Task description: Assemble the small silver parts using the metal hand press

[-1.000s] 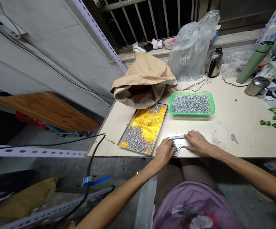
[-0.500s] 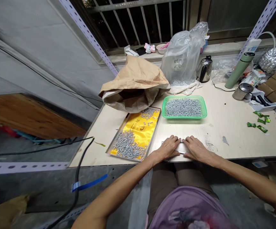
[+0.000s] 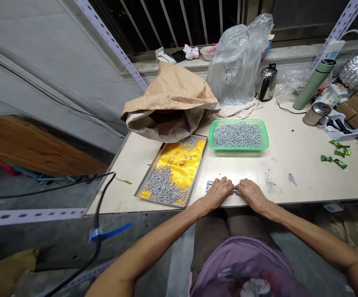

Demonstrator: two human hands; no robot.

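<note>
At the table's front edge, my left hand (image 3: 218, 193) is closed over a narrow, flat metal piece (image 3: 209, 185). Its slotted left end sticks out past the fingers, but most of it is hidden, so its exact kind cannot be made out. My right hand (image 3: 250, 194) has its fingers bent and pinches the right end of the same piece. To the left lies a shallow tray (image 3: 192, 192) with a yellow cloth lining and loose screws (image 3: 163, 181). Beyond the hands stands a green plastic basket (image 3: 239, 149) filled with silvery screws (image 3: 237, 135).
An open brown paper bag (image 3: 175, 95) leans over the tray's far end. Behind the basket are a plastic bag (image 3: 231, 66), a white cloth (image 3: 241, 108) and a steel pot (image 3: 267, 82). A green flask (image 3: 313, 84), a steel mug (image 3: 316, 113) and green-wrapped sweets (image 3: 340, 153) are at right.
The metal piece has turned from showing its flat face between my hands to a thin edge. My right fingers have closed in on its end. The view has shifted slightly.
</note>
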